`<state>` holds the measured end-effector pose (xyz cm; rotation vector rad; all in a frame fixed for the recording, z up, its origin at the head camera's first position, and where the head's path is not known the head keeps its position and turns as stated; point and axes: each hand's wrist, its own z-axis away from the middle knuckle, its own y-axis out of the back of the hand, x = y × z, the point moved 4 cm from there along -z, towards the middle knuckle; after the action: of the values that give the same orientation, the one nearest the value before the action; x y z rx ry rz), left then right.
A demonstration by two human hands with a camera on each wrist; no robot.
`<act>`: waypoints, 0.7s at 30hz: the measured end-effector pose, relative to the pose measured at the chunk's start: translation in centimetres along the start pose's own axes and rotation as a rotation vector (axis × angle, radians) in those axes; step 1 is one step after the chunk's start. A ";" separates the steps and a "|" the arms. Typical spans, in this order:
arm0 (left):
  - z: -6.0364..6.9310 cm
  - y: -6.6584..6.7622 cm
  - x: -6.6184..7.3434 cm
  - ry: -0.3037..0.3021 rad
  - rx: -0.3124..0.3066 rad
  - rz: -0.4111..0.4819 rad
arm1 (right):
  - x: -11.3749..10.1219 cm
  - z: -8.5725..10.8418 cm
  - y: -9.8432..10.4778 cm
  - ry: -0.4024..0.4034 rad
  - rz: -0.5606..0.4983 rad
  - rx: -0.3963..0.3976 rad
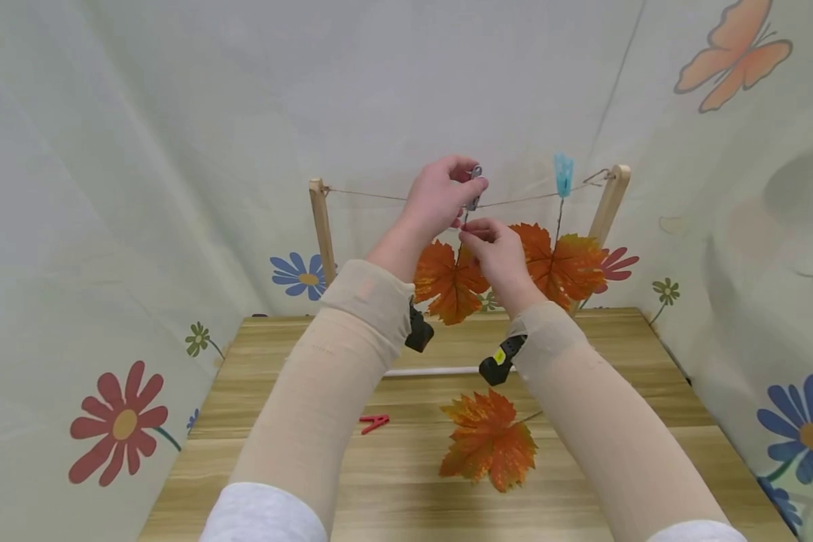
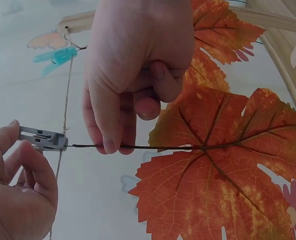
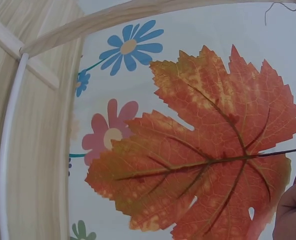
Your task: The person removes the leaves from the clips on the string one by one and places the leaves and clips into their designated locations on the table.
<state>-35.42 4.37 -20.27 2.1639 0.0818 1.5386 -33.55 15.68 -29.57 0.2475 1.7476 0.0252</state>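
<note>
My left hand [image 1: 436, 194] pinches a grey clothespin [image 2: 43, 138] between thumb and fingers, its tip at the twine [image 1: 373, 196]. An orange-red artificial maple leaf [image 1: 449, 284] hangs below, the end of its dark stem [image 2: 160, 147] at the clothespin's tip. Whether the clothespin bites on both twine and stem I cannot tell. My right hand [image 1: 503, 260] pinches that stem between thumb and forefinger, just under the twine. To the right, a blue clothespin [image 1: 564, 177] holds a second leaf [image 1: 569, 267] on the twine by its stem.
Two wooden posts [image 1: 610, 207] carry the twine, with a white rod [image 1: 440, 371] low between them. On the wooden table [image 1: 257, 444] lie a red clothespin [image 1: 375, 423] and a third leaf [image 1: 491, 443]. Behind hangs a pale cloth printed with flowers [image 1: 123, 424] and a butterfly.
</note>
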 end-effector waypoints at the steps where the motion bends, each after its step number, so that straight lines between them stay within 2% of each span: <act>1: 0.0 0.0 0.0 0.000 -0.002 -0.005 | 0.0 0.0 0.1 0.003 0.010 -0.001; 8: -0.1 0.1 0.1 0.001 -0.016 -0.017 | 0.0 0.0 0.8 0.002 0.034 0.000; 15: 0.0 0.6 -0.1 -0.008 0.036 -0.032 | 0.1 0.1 0.7 -0.017 0.020 -0.011; 21: 0.0 0.9 -0.1 0.001 0.073 0.012 | 0.1 0.1 0.8 -0.025 0.036 -0.013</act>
<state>-35.64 3.48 -20.02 2.2233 0.1277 1.5659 -33.35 16.45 -29.58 0.2685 1.7173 0.0589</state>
